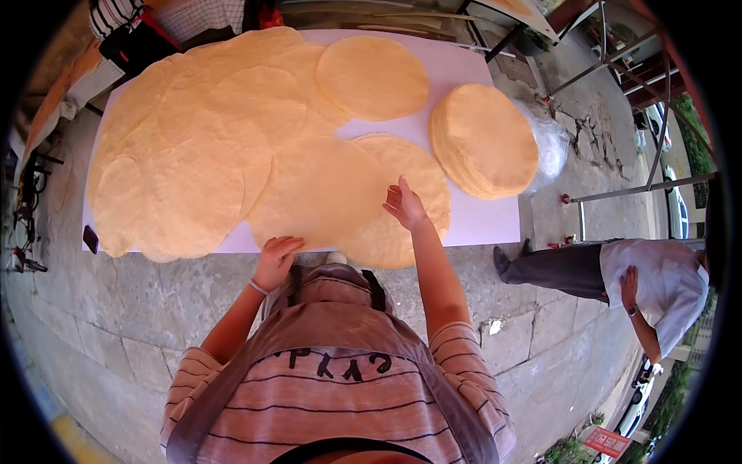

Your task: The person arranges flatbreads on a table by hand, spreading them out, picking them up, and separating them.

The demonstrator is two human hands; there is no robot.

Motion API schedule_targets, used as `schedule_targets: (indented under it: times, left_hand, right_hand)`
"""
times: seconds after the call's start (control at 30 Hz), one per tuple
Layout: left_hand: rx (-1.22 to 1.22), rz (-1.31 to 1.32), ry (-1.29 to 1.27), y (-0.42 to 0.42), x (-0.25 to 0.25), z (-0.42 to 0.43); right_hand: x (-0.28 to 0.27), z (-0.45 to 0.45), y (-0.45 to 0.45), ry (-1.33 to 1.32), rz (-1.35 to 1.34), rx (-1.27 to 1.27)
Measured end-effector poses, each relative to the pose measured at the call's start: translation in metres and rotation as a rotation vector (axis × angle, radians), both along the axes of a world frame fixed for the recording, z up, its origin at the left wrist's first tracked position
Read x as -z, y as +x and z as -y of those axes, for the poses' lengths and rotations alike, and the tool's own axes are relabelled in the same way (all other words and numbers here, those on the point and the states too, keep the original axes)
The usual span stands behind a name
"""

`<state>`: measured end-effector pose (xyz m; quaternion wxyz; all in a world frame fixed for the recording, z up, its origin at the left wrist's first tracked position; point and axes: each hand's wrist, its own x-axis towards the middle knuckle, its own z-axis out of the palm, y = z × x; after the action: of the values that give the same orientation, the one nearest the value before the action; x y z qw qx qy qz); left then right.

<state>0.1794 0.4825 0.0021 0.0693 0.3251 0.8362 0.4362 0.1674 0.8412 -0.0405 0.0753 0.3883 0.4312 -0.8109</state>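
Striped cloth of the wearer's shirt (309,421) lies nearest the camera at six o'clock, under a brown apron (332,321). Just beyond it, at the table's near edge, is the near sheet (313,185): round, thin, pale yellow-orange, smooth and faintly mottled. It overlaps the right sheet (363,247) at its three o'clock; both reach the table's near edge, and the right sheet hangs slightly past it.

The hands are well apart. The left hand (280,259) is at the near sheet's seven o'clock rim, fingers together; whether it pinches the rim I cannot tell. The right hand (406,205) is over the right sheet, fingers loosely curled, holding nothing visible. Its forearm (440,274) hides part of that sheet's five o'clock rim.

A single sheet (372,77) lies at twelve, and a broad spread of overlapping sheets (182,147) fills the table from nine to eleven. At two o'clock stands a thick stack (485,139), with a clear bag (550,155) just beside it. Pale lilac table (483,228) shows between them.

At nine, a dark flat object (90,240) sits by the table's corner. A bystander (657,282) in a light shirt is between three and four, near metal poles (618,192).
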Motion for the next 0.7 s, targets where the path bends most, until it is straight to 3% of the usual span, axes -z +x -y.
schedule_targets:
  times: [0.1, 0.2, 0.3, 0.4, 0.53, 0.7]
  left_hand:
    - [-0.013, -0.017, -0.15, 0.01, -0.015, 0.016]
    - [-0.043, -0.035, -0.245, 0.019, -0.019, 0.028]
    - [-0.065, -0.069, -0.334, 0.026, -0.025, 0.033]
    - [-0.069, -0.046, -0.317, 0.022, -0.027, 0.039]
    - [-0.247, 0.033, -0.001, 0.003, -0.071, 0.011]
    - [-0.321, -0.132, 0.387, -0.023, -0.163, -0.051]
  right_hand:
    - [0.005, 0.003, -0.044, 0.007, -0.066, -0.3]
    - [0.015, 0.015, -0.071, 0.315, 0.061, -0.525]
    - [-0.003, 0.027, -0.077, 0.52, 0.019, -0.644]
    - [-0.061, 0.044, -0.063, 0.009, -0.234, -0.32]
    - [-0.154, 0.073, -0.034, -0.133, -0.358, -0.221]
    - [-0.212, 0.103, -0.006, -0.049, -0.543, -0.128]
